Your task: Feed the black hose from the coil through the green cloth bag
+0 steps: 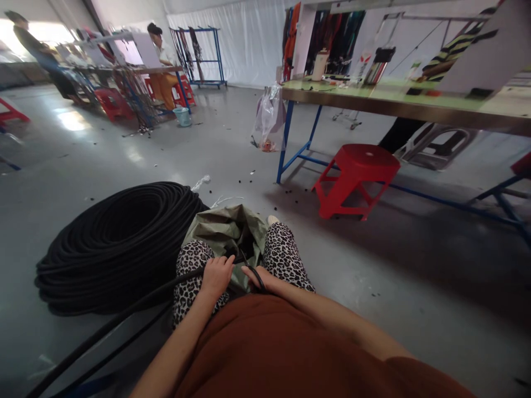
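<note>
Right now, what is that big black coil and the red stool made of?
The black coil looks like rubber or plastic hose: matte, ribbed and bendy, with one end held by the left hand. The red stool looks like moulded plastic: one solid colour with a soft shine on top.

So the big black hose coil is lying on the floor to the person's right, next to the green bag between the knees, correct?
Not quite. The head view shows the black hose coil on the floor to the person's left, not right. It does lie next to the green bag between the knees.
</note>
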The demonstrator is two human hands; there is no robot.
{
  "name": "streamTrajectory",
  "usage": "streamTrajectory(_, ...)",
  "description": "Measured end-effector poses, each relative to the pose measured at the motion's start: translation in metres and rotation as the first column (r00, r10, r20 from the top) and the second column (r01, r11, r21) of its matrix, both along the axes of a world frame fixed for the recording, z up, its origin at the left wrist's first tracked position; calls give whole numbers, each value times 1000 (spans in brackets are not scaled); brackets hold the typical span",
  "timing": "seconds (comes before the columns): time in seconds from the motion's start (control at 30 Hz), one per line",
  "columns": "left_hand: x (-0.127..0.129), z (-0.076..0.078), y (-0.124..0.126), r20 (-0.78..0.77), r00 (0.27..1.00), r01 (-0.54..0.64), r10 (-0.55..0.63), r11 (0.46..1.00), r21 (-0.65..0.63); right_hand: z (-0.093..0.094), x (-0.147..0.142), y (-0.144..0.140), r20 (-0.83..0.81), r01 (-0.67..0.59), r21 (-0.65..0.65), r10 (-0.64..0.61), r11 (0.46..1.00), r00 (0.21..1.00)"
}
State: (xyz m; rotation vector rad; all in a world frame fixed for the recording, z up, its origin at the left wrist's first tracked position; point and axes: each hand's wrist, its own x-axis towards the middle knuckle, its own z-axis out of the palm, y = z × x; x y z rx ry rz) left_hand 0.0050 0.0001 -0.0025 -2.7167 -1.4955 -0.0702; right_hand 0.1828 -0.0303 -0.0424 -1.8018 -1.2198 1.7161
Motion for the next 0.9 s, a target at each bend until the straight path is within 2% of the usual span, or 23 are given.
streamTrajectory(0.1, -1, 5, -2, -23, 999, -40, 40, 999, -1, -5, -1, 1, 32, 45, -56, -43, 997, 999)
streamTrajectory(0.23, -2, 7, -1, -22, 998, -52, 52, 998, -39, -10, -3, 3, 23, 55, -67, -54, 996, 998)
streamTrajectory(0.53, 0, 6, 0, -42, 997, -69, 67, 996, -52, 0, -2, 2, 45, 79, -43, -77, 996, 996)
streamTrajectory(0.9, -1, 3, 2, -56, 996, -74, 70, 995, -65, 11, 0, 3, 243, -35, 24, 28, 999, 970)
